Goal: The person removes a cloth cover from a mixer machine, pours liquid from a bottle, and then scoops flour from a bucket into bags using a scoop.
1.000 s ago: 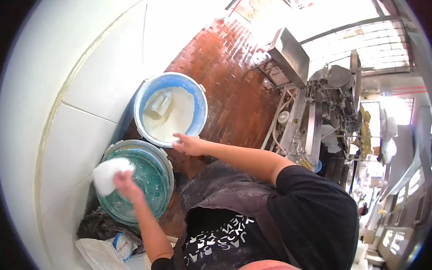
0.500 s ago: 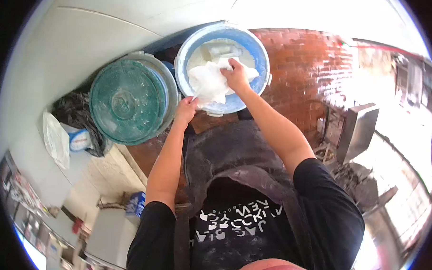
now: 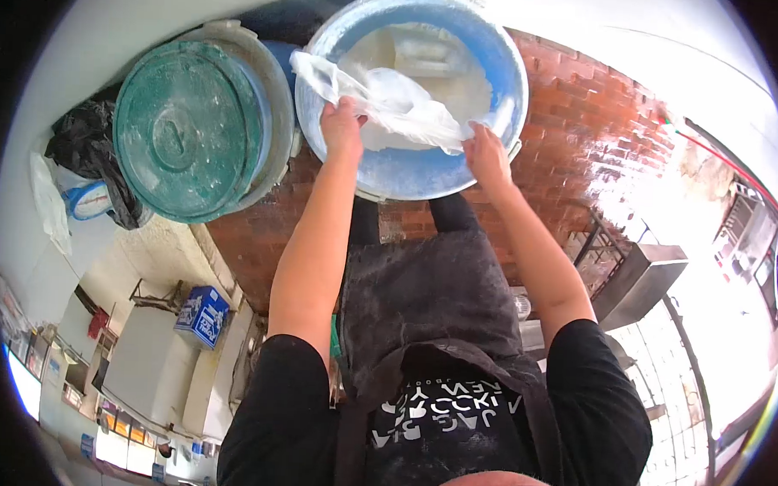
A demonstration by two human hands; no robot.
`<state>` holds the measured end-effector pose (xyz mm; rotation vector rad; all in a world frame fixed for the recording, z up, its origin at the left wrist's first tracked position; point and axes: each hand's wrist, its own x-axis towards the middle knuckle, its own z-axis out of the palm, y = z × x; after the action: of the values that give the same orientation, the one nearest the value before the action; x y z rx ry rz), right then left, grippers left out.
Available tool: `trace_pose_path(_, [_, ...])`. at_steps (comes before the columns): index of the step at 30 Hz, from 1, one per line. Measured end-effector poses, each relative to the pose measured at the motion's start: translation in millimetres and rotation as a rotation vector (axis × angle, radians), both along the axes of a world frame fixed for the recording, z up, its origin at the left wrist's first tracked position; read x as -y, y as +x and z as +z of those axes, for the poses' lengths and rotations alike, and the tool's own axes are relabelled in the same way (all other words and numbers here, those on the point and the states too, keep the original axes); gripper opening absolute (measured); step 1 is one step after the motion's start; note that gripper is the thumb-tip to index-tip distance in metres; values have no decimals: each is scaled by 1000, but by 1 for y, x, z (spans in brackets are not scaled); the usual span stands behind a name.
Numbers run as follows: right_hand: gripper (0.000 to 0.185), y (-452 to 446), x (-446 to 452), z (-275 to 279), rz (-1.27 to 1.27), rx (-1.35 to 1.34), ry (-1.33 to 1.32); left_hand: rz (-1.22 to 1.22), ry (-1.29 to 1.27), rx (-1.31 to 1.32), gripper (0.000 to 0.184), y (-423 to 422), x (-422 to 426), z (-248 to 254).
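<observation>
A thin white plastic bag (image 3: 398, 102) is stretched between my two hands above a large blue tub (image 3: 400, 170). My left hand (image 3: 341, 130) is closed on the bag's near left part. At its right end, my right hand (image 3: 488, 156) pinches the plastic near the tub's rim. Pale white powder (image 3: 476, 92) covers the bottom of the tub. Partly sunk in it at the far side lies a whitish, translucent scoop-like container (image 3: 430, 56); its exact kind is unclear.
Left of the tub stands another bucket with a dusty green lid (image 3: 183, 133). Beyond it are a black plastic bag (image 3: 88, 138) and a blue-and-white scale (image 3: 89, 200). A blue box (image 3: 202, 316) sits lower left. Reddish brick floor (image 3: 573, 121) lies to the right, near a metal box (image 3: 640, 282).
My right hand has moved from the middle of the bag to its right end, and the bag is now spread wide. The view has shifted, bringing the tub closer.
</observation>
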<state>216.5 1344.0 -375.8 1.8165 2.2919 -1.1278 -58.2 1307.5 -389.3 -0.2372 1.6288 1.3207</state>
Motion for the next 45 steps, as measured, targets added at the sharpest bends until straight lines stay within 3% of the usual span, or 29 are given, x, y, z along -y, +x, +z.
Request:
trace_pose_path(2, [24, 2, 5, -5, 159, 166, 114, -38, 64, -47, 31, 27, 12, -11])
trace_pose_path(5, [23, -41, -8, 35, 245, 95, 363, -188, 189, 6, 34, 49, 13, 6])
trace_pose_path(6, [23, -50, -6, 31, 246, -22, 254, -211, 246, 39, 32, 56, 12, 20])
trace_pose_path(8, [24, -64, -12, 16, 247, -259, 36, -33, 301, 213, 33, 57, 6, 52])
trace_pose_path(11, [25, -65, -6, -23, 436, 192, -326, 78, 440, 336, 36, 31, 19, 58])
trace_pose_path(15, [29, -49, 4, -51, 307, 281, -210, 11, 392, 305, 41, -17, 47, 65])
trace_pose_path(17, [28, -51, 9, -47, 423, 394, -167, -8, 427, 324, 37, -27, 71, 55])
trace_pose_path(21, [26, -49, 16, -41, 494, 523, -153, -268, 250, -61, 33, -28, 88, 68])
trace_pose_path(24, [21, -46, 3, -13, 344, 56, -82, -427, 158, -250, 46, -26, 96, 76])
trace_pose_path(25, [21, -49, 2, -7, 347, -83, -104, -492, 254, -372, 59, -17, 90, 83])
trace_pose_path(27, [22, -54, 0, 7, 348, -356, -146, -850, 263, -888, 65, 0, 76, 83])
trace_pose_path(29, [25, -78, 3, 39, 117, -604, -481, -1076, 265, -1132, 67, 18, 69, 60])
trace_pose_path(30, [27, -88, 3, 51, 0, -725, -646, -1126, 273, -1119, 66, 26, 70, 28])
trace_pose_path(31, [45, -88, 0, 56, 42, -679, -658, -1172, 223, -682, 53, 25, 60, -1])
trace_pose_path(34, [67, -93, 7, 85, 227, -287, 139, -574, 237, -146, 42, 39, 42, -17])
trace_pose_path(35, [74, -83, 14, 72, 233, -157, 150, -278, 285, 195, 43, 46, 38, -16])
trace_pose_path(36, [82, -72, 20, 59, 245, -25, 158, -241, 223, 314, 45, 48, 29, -5])
trace_pose_path(38, [81, -50, 16, 21, 224, -29, 177, -168, 107, 544, 51, 49, 12, 10])
trace_pose_path(39, [71, -44, 8, 14, 169, -51, -1, -295, 143, 350, 52, 51, 10, 16])
trace_pose_path(41, [62, -47, -10, -7, -77, -171, -98, -548, 204, -36, 55, 59, 14, 28])
trace_pose_path(43, [49, -65, -14, 4, -371, -310, -211, -543, 211, 52, 58, 56, 14, 26])
trace_pose_path(44, [50, -77, -8, 4, -482, -516, -351, -543, 210, 95, 59, 54, 15, 27])
trace_pose_path(45, [51, -89, -6, 3, -588, -728, -485, -395, 231, 149, 53, 58, 20, 26])
